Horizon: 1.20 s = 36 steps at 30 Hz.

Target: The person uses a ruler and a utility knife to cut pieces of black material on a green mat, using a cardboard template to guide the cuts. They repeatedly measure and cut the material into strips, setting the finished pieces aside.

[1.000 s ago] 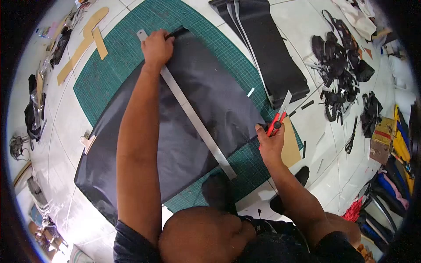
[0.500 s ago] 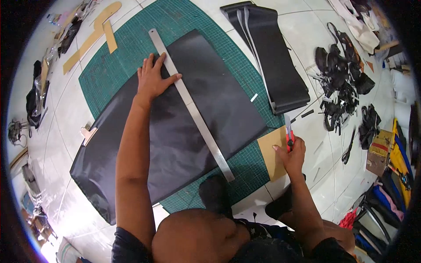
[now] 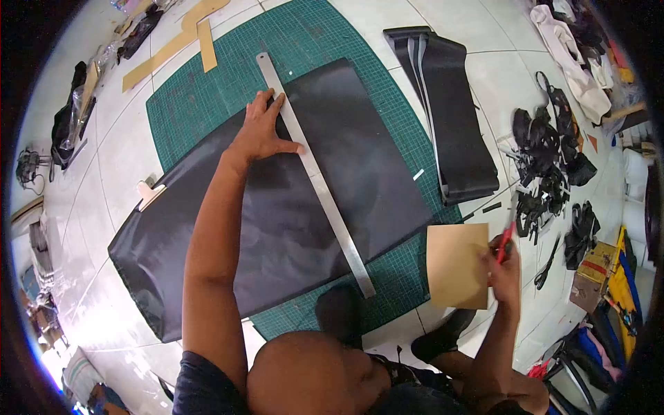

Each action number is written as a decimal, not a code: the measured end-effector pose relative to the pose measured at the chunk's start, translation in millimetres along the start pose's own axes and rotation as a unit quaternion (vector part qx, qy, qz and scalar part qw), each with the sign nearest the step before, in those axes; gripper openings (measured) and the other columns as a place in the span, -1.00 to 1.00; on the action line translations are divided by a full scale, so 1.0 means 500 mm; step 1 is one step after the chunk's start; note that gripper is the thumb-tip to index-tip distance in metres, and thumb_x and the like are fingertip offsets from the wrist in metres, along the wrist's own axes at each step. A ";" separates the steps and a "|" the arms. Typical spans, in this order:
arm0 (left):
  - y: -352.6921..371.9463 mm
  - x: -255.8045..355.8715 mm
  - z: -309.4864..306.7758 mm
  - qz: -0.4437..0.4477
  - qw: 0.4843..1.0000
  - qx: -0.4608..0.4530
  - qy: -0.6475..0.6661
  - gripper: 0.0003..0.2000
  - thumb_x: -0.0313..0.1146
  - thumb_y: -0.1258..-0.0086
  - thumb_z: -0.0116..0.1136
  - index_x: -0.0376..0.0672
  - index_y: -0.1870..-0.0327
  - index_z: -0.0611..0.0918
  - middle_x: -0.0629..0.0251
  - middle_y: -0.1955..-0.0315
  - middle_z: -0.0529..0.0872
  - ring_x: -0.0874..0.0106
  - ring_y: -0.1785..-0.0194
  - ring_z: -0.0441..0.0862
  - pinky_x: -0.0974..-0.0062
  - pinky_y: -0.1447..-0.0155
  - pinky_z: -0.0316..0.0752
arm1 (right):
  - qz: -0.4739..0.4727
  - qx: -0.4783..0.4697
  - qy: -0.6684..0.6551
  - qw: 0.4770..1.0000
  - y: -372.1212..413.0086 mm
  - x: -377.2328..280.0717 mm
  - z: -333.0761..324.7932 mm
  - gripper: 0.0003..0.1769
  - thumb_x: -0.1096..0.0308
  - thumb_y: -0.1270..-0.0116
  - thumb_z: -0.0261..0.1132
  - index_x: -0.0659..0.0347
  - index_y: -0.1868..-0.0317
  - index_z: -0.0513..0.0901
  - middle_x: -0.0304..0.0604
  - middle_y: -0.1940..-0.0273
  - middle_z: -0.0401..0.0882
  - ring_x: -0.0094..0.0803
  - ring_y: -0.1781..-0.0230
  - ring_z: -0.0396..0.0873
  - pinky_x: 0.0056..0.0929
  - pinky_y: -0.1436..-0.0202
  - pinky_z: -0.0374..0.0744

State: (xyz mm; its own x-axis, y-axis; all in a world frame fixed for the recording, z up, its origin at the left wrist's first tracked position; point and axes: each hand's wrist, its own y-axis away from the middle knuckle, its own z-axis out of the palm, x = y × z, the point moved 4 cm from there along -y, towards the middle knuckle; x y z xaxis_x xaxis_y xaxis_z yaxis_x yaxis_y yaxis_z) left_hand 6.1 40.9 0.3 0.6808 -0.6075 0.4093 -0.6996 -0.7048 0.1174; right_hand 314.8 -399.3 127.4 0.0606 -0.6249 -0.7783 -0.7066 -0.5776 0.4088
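My left hand (image 3: 266,131) presses with spread fingers on the upper part of a long steel ruler (image 3: 321,190). The ruler lies slantwise across black sheet material (image 3: 277,221), which rests on a green cutting mat (image 3: 207,90). A clip (image 3: 150,196) grips the sheet's left edge. My right hand (image 3: 503,266) is closed around a red cutter (image 3: 506,242), at the right edge of a tan rectangular card (image 3: 458,266). The card lies beside the mat's lower right part and covers the floor tiles there.
Folded black material (image 3: 460,117) lies right of the mat. Beyond it are a pile of black scraps (image 3: 543,159) and scissors (image 3: 548,263). Tan pattern pieces (image 3: 207,45) lie at the top left. A foot (image 3: 339,311) is at the mat's lower edge.
My right hand has moved right and down with the cutter, and the tan card now shows more fully. My left hand stays on the ruler. The whole view has shifted slightly.
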 end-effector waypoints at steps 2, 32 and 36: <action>0.001 0.006 -0.007 0.005 1.000 0.000 -0.020 0.30 0.22 0.28 0.65 -0.26 -0.55 0.22 -0.13 -0.53 0.12 -0.08 -0.64 -0.07 -0.05 -0.66 -0.15 | -0.016 0.004 -0.030 0.999 -0.028 -0.043 -0.026 -0.72 0.45 -0.27 0.45 0.18 0.12 0.50 -0.36 0.32 0.47 -0.59 0.32 0.46 -0.54 0.22 0.48; 0.000 0.006 0.022 -0.013 0.998 0.052 -0.034 0.33 0.41 0.34 0.55 -0.14 -0.56 0.25 -0.10 -0.54 0.16 -0.13 -0.62 -0.03 -0.19 -0.61 -0.14 | -0.206 -0.031 0.031 0.978 -0.560 -0.261 0.630 -0.62 0.15 -0.12 0.52 0.27 0.20 0.69 -0.11 0.34 0.71 -0.23 0.33 0.67 -0.26 0.15 0.58; 0.000 0.006 0.026 -0.017 0.998 0.055 -0.037 0.34 0.42 0.35 0.54 -0.14 -0.56 0.24 -0.06 -0.56 0.14 -0.10 -0.63 -0.05 -0.19 -0.62 -0.15 | -0.184 -0.047 0.025 0.982 -0.543 -0.270 0.625 -0.64 0.21 -0.15 0.55 0.25 0.16 0.69 -0.31 0.36 0.64 -0.55 0.36 0.53 -0.47 0.23 0.52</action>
State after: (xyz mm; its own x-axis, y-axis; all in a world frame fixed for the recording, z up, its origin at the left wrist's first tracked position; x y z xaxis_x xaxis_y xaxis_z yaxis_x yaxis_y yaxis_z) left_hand 10.8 34.4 -10.2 0.7203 -0.6057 0.3381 -0.6513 -0.7583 0.0289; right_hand 277.9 6.1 -27.4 0.3347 -0.3886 -0.8584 -0.5627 -0.8132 0.1487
